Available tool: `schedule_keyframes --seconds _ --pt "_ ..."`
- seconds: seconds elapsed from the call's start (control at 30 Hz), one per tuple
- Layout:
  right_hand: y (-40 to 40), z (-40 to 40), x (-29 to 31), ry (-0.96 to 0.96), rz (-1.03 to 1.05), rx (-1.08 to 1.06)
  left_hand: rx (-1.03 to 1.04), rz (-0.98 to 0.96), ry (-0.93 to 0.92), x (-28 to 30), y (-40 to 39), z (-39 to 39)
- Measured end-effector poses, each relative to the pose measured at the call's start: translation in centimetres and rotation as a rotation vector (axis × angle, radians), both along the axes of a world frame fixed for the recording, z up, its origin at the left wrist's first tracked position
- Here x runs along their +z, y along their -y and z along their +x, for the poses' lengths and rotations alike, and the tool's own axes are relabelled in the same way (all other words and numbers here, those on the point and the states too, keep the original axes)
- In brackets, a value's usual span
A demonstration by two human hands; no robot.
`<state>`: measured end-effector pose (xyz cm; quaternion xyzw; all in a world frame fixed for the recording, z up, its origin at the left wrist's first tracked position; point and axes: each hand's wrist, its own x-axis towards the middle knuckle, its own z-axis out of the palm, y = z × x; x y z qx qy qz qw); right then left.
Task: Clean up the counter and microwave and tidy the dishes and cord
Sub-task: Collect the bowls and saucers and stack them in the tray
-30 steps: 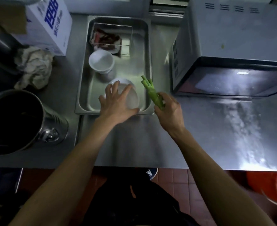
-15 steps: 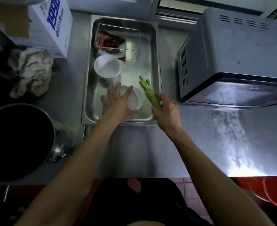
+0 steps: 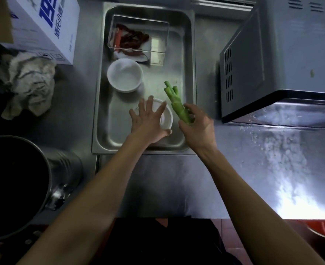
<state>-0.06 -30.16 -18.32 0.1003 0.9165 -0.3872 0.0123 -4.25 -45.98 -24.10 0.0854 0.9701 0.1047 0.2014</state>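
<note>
Over the steel counter [image 3: 177, 184] sits a deep metal tray [image 3: 193, 77], and that is where both hands are working. The left hand [image 3: 148, 123] lies flat with fingers spread straight across the rim of a white bowl [image 3: 166, 119] at the near end of the tray, covering most of it. Just beside it, the right hand [image 3: 198, 127] grips a bunch of green stalks [image 3: 174, 100] near their base, the cut ends pointing away toward the far end of the tray. A 2nd white bowl [image 3: 125, 75] stands further back in the tray, upright, nothing showing inside. Behind that, a clear box [image 3: 157, 43] holds something red and dark; what it is I cannot tell. To the right stands the microwave [image 3: 284, 54], door shut, with white streaks on the counter in front of it. Left of the tray: a crumpled rag [image 3: 26, 83], a white carton [image 3: 48, 27] with blue print, and a big dark pot [image 3: 14, 184].
</note>
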Motion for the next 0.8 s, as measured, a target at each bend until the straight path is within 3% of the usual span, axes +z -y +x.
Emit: schedule_keyframes --seconds 0.6,0.8 --pt "0.2 -2.5 -2.1 0.003 -0.005 0.104 -0.019 -0.014 -0.005 -1.9 0.0 -0.4" --pt "2.2 -3.3 -2.9 0.069 0.008 0.125 0.063 0.007 -0.117 -0.5 2.1 1.1"
